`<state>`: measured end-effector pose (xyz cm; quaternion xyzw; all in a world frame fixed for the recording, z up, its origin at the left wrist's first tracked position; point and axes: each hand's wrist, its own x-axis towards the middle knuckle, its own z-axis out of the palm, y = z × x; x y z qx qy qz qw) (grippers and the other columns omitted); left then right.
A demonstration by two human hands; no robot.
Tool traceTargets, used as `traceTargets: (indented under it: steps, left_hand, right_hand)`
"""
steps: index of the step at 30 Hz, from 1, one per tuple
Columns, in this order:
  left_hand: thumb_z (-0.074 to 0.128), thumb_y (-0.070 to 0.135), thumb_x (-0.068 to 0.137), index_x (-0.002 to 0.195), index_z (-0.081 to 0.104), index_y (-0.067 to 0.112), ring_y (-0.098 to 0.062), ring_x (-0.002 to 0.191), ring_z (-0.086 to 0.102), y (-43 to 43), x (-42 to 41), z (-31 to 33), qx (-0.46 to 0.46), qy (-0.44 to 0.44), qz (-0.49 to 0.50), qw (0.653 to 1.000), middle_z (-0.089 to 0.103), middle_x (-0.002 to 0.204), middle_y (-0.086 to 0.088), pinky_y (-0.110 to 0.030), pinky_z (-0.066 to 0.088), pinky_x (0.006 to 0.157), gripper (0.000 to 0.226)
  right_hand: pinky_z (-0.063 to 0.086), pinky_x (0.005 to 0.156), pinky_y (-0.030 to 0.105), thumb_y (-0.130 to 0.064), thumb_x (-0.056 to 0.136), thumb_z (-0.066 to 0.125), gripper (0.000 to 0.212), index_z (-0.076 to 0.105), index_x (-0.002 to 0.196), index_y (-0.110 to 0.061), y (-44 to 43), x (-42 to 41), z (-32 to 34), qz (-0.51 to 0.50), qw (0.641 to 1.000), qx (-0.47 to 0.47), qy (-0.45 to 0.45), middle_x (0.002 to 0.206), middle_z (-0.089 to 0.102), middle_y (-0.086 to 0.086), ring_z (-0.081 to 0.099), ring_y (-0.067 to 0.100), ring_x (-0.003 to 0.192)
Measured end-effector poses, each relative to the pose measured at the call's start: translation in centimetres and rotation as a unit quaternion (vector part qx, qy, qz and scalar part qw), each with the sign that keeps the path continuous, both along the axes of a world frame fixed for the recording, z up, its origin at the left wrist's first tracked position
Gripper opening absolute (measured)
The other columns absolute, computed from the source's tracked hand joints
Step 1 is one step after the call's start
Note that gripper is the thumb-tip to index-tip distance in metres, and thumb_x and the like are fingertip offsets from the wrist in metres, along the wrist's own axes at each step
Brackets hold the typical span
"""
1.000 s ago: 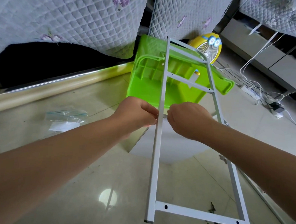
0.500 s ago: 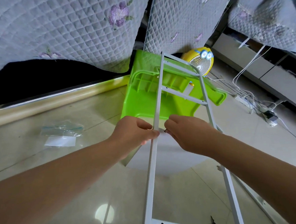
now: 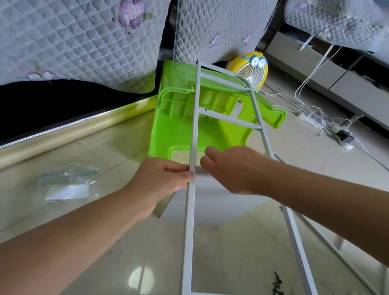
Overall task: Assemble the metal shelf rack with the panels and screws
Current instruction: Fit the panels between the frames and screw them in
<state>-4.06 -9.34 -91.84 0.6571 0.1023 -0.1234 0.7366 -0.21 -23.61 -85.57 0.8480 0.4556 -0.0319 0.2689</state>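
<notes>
1. Side frame (image 3: pixel 229 119) runs 6 to 12 o'clock, far end against the green stool (image 3: pixel 176 137).
2. Left hand (image 3: pixel 161 182) at 9 o'clock of the left rail (image 3: pixel 190 216), fingertips pinching it.
3. Right hand (image 3: pixel 234 170) at 3 o'clock, just beside the rail, fingers curled. Cannot tell if it holds a screw.
4. White panel (image 3: pixel 216 205) under both hands. The joint likely lies between them, both equally near.

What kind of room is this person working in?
Probably a home living room: quilted floral covers hang at the back, a yellow cartoon fan stands on the glossy tiled floor, and a green plastic stool lies tipped nearby.
</notes>
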Motion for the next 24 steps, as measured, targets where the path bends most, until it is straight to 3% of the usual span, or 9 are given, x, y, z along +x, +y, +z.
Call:
traceTargets:
  steps: [2, 4, 6, 9, 13, 16, 20, 22, 24]
  left_hand:
    - [0.063, -0.001, 0.081, 0.100, 0.068, 0.001, -0.001, 0.054, 0.054, 0.2, -0.1, 0.1, 0.006, 0.000, -0.019, 1.000, 0.059, 0.045, 0.007, -0.026, 0.048, 0.089, 0.020]
    - [0.062, -0.002, 0.081, 0.101, 0.068, 0.003, -0.004, 0.062, 0.054, 0.2, -0.3, 0.4, 0.008, -0.006, -0.035, 0.999, 0.057, 0.042, 0.010, -0.031, 0.045, 0.095, 0.021]
    - [0.061, -0.003, 0.082, 0.103, 0.067, 0.004, -0.002, 0.060, 0.054, 0.2, -0.4, 0.7, 0.011, -0.016, -0.034, 0.999, 0.054, 0.039, 0.011, -0.030, 0.045, 0.095, 0.023]
    - [0.059, -0.003, 0.084, 0.108, 0.064, -0.002, 0.004, 0.033, 0.044, 0.2, -0.5, 1.1, 0.031, -0.028, -0.040, 0.998, 0.042, 0.028, 0.013, -0.016, 0.045, 0.076, 0.025]
    - [0.059, 0.001, 0.084, 0.103, 0.066, -0.001, 0.001, 0.029, 0.039, 0.2, -0.6, 0.7, 0.075, -0.041, -0.063, 0.994, 0.039, 0.027, 0.012, -0.003, 0.036, 0.050, 0.020]
    - [0.060, 0.001, 0.084, 0.094, 0.070, 0.002, 0.003, 0.032, 0.040, 0.2, -0.5, 0.4, 0.096, -0.043, -0.068, 0.992, 0.042, 0.029, 0.012, -0.013, 0.042, 0.067, 0.014]
    - [0.064, 0.007, 0.083, 0.078, 0.073, 0.018, -0.016, 0.075, 0.059, 0.4, -0.1, 0.4, 0.128, -0.031, -0.050, 0.990, 0.065, 0.075, -0.005, -0.033, 0.045, 0.087, 0.015]
    - [0.066, 0.009, 0.082, 0.106, 0.068, 0.011, -0.024, 0.094, 0.059, 0.0, 0.2, 1.1, 0.210, -0.058, -0.026, 0.976, 0.065, 0.100, -0.010, -0.029, 0.041, 0.083, 0.025]
    - [0.066, 0.009, 0.080, 0.126, 0.055, 0.007, -0.024, 0.113, 0.053, -0.5, 0.3, 1.5, 0.354, -0.128, -0.020, 0.926, 0.058, 0.120, -0.013, -0.027, 0.038, 0.089, 0.047]
  right_hand:
    - [0.013, 0.043, 0.028, -0.019, 0.099, 0.028, 0.024, 0.043, 0.113, -0.007, 0.0, 0.3, 0.7, -0.071, 0.995, -0.024, 0.062, 0.108, 0.049, 0.012, 0.049, 0.031, 0.065]
    - [0.023, 0.049, 0.029, -0.026, 0.100, 0.026, 0.030, 0.048, 0.110, -0.009, 0.5, 0.0, 0.8, -0.102, 0.993, 0.006, 0.062, 0.107, 0.055, 0.012, 0.057, 0.033, 0.090]
    - [0.033, 0.061, 0.029, -0.025, 0.099, 0.029, 0.032, 0.054, 0.095, -0.007, 1.1, 0.0, 0.4, -0.160, 0.984, 0.046, 0.071, 0.097, 0.058, 0.013, 0.057, 0.033, 0.093]
    - [0.036, 0.065, 0.027, -0.018, 0.097, 0.033, 0.036, 0.039, 0.062, -0.012, 2.1, -0.2, -0.4, -0.325, 0.927, 0.118, 0.146, 0.073, 0.043, 0.005, 0.051, 0.028, 0.085]
    - [0.033, 0.050, 0.021, -0.013, 0.096, 0.033, 0.037, 0.034, 0.058, -0.014, 2.4, -0.2, -0.5, -0.410, 0.871, 0.186, 0.196, 0.062, 0.040, 0.001, 0.044, 0.022, 0.060]
    - [0.034, 0.036, 0.017, -0.015, 0.099, 0.030, 0.042, 0.035, 0.058, -0.011, 2.1, -0.3, -0.3, -0.428, 0.856, 0.189, 0.218, 0.051, 0.042, 0.002, 0.043, 0.015, 0.043]
    - [0.035, 0.043, 0.020, -0.034, 0.100, 0.025, 0.043, 0.046, 0.078, -0.004, 0.1, -0.7, 0.4, -0.482, 0.788, 0.262, 0.279, 0.053, 0.045, 0.006, 0.045, 0.019, 0.042]
    - [0.037, 0.045, 0.024, -0.031, 0.100, 0.027, 0.039, 0.047, 0.085, -0.002, -2.0, -1.1, 0.8, -0.486, 0.770, 0.304, 0.279, 0.060, 0.048, 0.009, 0.049, 0.021, 0.047]
    - [0.039, 0.049, 0.024, -0.025, 0.099, 0.032, 0.032, 0.050, 0.082, -0.004, -4.7, -1.9, 0.9, -0.469, 0.784, 0.332, 0.234, 0.068, 0.054, 0.012, 0.054, 0.025, 0.058]
